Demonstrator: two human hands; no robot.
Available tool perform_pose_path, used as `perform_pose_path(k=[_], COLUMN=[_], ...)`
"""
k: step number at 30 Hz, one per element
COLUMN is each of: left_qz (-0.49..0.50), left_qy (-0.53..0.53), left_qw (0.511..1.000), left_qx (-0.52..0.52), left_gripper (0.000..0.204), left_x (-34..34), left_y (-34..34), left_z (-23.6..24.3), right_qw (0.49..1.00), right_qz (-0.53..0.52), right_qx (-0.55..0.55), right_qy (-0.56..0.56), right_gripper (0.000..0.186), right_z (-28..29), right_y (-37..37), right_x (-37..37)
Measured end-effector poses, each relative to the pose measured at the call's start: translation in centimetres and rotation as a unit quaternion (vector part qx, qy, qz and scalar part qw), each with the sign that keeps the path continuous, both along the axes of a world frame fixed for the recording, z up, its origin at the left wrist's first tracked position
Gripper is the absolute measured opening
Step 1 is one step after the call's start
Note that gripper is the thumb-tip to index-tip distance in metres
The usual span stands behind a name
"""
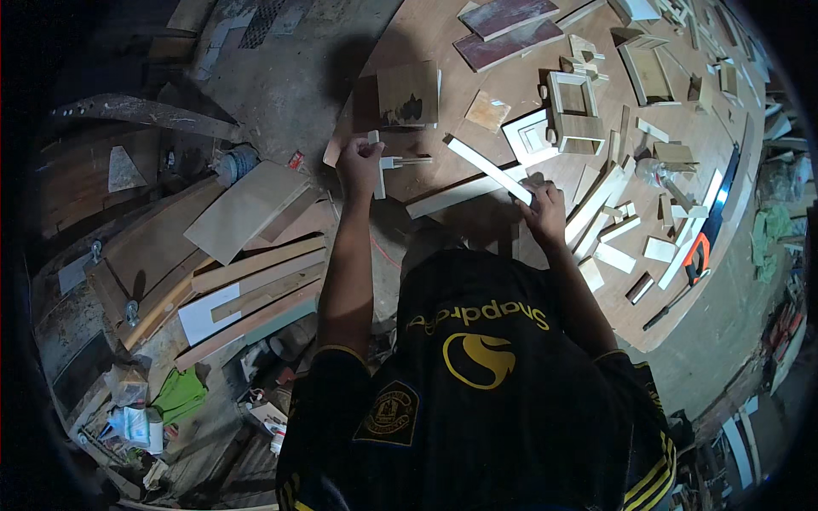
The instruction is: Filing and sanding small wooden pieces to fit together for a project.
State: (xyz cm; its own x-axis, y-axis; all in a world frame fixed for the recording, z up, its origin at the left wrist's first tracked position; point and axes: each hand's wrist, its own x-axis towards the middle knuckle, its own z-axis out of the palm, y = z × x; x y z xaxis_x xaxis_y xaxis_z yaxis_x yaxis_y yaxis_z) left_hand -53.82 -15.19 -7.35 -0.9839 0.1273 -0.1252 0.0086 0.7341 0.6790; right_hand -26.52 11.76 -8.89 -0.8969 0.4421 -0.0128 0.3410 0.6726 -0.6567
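My left hand [360,166] is closed on a small pale wooden piece [380,183], held upright at the table's left edge. A short pronged part [407,160] points right from beside it; I cannot tell whether the two are joined. My right hand [544,211] grips the near end of a narrow white wooden strip [487,169], which slants away to the far left. Under that strip, another pale strip [452,194] lies on the round wooden table [417,94]. The fingertips of both hands are partly hidden.
A square wooden block [407,95] and dark red boards [509,43] lie farther back. Small wooden frames [578,115] and several offcuts cover the right side, with an orange-handled handsaw [700,247] near the edge. Boards [247,213] are stacked left of the table.
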Motion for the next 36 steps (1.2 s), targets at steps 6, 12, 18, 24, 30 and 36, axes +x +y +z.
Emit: perform_pose_path(k=[6,12,18,24,30,36], left_qz=[-0.025,-0.036,-0.022,0.006,0.049,0.035], left_qy=[0.013,0.017,0.189,0.144,0.094,0.089], left_qw=[0.999,0.998,0.981,0.989,0.987,0.988], left_qx=[-0.035,-0.058,-0.038,-0.027,-0.119,-0.124], left_gripper=[0.029,0.031,0.027,0.038,0.052,0.047], left_x=[-0.1,0.1,1.5,7.1,8.3,7.5], left_y=[0.2,-0.8,-2.7,-1.4,-1.2,-2.0], left_z=[-0.4,-0.6,-0.7,0.8,0.8,-0.2], right_qw=[1.000,1.000,0.999,0.999,0.999,0.999], right_qz=[0.008,0.005,0.001,-0.001,0.012,0.014], right_qx=[-0.015,-0.027,-0.004,-0.003,-0.017,-0.018], right_qy=[-0.013,0.001,0.050,0.035,0.027,0.026], right_gripper=[0.040,0.040,0.037,0.038,0.038,0.038], right_z=[-0.8,-0.9,-0.7,-1.0,-1.0,-0.6], right_y=[0.5,0.7,0.7,1.1,0.9,0.8], right_x=[0.1,-0.2,-0.8,-0.5,-0.6,-0.7])
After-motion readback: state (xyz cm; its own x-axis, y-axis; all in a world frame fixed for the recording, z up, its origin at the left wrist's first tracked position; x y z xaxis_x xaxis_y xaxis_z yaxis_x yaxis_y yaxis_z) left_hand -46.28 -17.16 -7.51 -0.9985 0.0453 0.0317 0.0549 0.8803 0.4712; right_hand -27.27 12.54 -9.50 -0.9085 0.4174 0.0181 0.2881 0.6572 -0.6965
